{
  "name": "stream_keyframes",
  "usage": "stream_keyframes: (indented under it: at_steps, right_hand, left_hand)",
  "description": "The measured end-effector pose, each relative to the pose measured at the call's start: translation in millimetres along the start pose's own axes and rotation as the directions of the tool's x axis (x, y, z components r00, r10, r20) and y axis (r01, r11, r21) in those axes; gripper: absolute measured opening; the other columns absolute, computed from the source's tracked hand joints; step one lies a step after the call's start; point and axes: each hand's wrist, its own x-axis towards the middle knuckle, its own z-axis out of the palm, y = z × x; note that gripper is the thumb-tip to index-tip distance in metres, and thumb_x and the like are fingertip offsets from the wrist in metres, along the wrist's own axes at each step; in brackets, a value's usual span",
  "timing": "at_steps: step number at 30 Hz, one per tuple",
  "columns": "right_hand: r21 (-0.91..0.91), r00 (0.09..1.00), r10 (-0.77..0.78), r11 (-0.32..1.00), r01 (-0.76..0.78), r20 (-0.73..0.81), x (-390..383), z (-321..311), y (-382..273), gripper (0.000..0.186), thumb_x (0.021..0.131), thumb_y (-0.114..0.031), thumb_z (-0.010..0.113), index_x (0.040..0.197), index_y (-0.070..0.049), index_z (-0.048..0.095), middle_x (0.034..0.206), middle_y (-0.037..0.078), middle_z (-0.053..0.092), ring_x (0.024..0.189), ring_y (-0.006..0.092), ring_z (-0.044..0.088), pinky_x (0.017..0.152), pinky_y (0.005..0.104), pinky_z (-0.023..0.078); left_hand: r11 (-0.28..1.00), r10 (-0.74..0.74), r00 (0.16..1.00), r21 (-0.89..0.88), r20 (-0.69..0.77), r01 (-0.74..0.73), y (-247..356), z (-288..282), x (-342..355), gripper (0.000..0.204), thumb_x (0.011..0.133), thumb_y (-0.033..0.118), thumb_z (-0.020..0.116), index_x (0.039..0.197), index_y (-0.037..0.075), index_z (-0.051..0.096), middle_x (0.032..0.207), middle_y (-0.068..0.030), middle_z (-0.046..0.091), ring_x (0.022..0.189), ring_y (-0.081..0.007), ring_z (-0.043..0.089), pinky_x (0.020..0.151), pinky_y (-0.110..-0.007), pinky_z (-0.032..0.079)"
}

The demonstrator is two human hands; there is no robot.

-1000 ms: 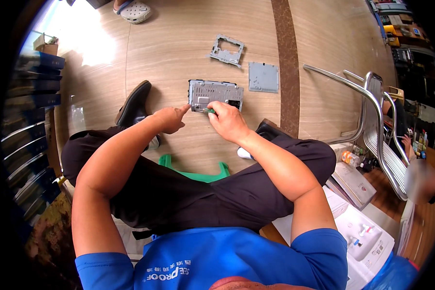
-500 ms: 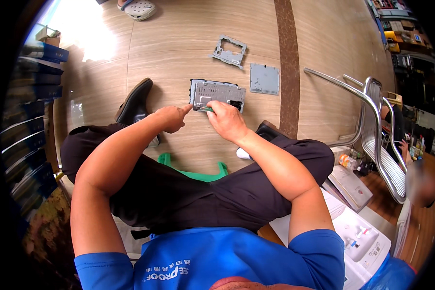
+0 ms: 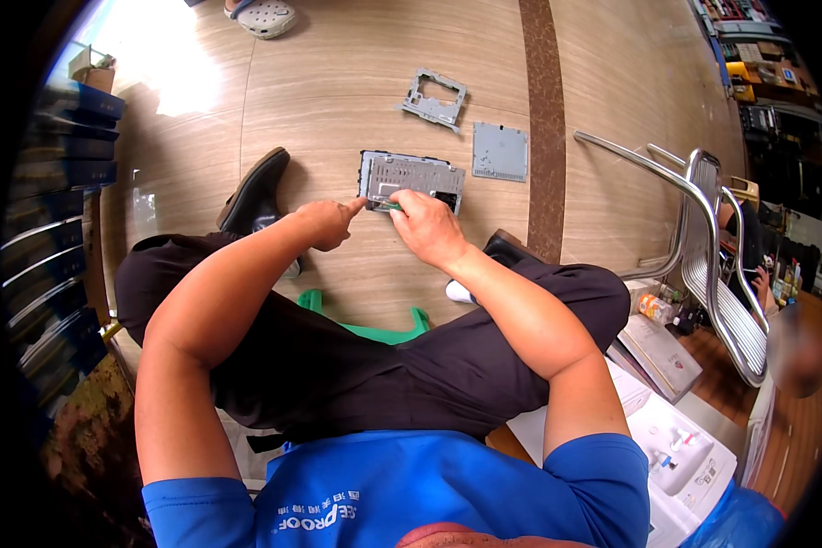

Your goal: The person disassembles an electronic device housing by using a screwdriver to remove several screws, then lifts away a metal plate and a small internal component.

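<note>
A grey metal-cased electronic unit (image 3: pixel 406 172) with slots and a dark socket lies flat on the floor ahead of me. My left hand (image 3: pixel 327 225) has its index finger stretched out to the unit's near left corner, while the other fingers are curled. My right hand (image 3: pixel 431 228) is closed around a small screwdriver (image 3: pixel 395 206) with a green handle. Its thin shaft extends left over the unit's near edge; the tip is too small to make out. Most of the handle is hidden by my fingers.
Beyond the unit lie a grey metal bracket frame (image 3: pixel 436 99) and a flat grey metal plate (image 3: pixel 500 152). A steel-tube bench (image 3: pixel 703 228) stands at the right, near a white water dispenser (image 3: pixel 685 447). A green stool (image 3: pixel 374 331) is under me. Someone's light clog (image 3: pixel 263 18) shows at the top.
Both hands stay almost in place at the unit, with the screwdriver still in the right hand. Only a very slight shift of the whole view is visible.
</note>
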Motion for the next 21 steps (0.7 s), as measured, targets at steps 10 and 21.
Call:
stream_keyframes:
  at_steps: [10,21]
  right_hand:
    - [-0.115,0.994,-0.11,0.987,0.109,0.0,-0.8,1.4,-0.5,0.017,0.087,-0.01,0.065,0.103,-0.005,0.061,0.086,0.017,0.065,0.082,0.0361,0.065,0.072,0.0444,0.053]
    - [-0.227,0.983,-0.181,0.958,0.173,-0.014,0.5,10.2,-3.3,0.019,0.085,-0.012,0.068,0.102,-0.005,0.062,0.084,0.013,0.065,0.08,0.0324,0.066,0.071,0.041,0.054]
  left_hand:
    - [0.998,0.064,0.996,0.031,-0.063,-0.063,-11.5,14.6,11.0,0.081,0.094,0.025,0.06,0.159,0.019,0.013,0.12,-0.0225,0.065,0.111,-0.0381,0.063,0.093,-0.046,0.049]
    - [0.982,0.099,0.989,-0.152,-0.114,-0.116,-12.9,10.0,13.4,0.068,0.092,0.018,0.059,0.153,0.012,0.031,0.131,-0.0196,0.061,0.12,-0.0355,0.058,0.099,-0.043,0.047]
